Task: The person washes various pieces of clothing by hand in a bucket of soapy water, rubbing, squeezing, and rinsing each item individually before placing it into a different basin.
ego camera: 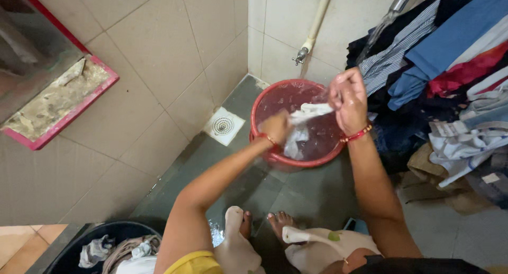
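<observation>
Tiled washroom floor (159, 57) | clothes pile (450, 78) beside red basin (264, 99) | drain (223, 126) left

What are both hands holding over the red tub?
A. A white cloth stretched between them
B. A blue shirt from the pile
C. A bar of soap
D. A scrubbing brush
A: the left hand and right hand grip opposite ends of a white cloth, stretched above the water in the red tub.
</observation>
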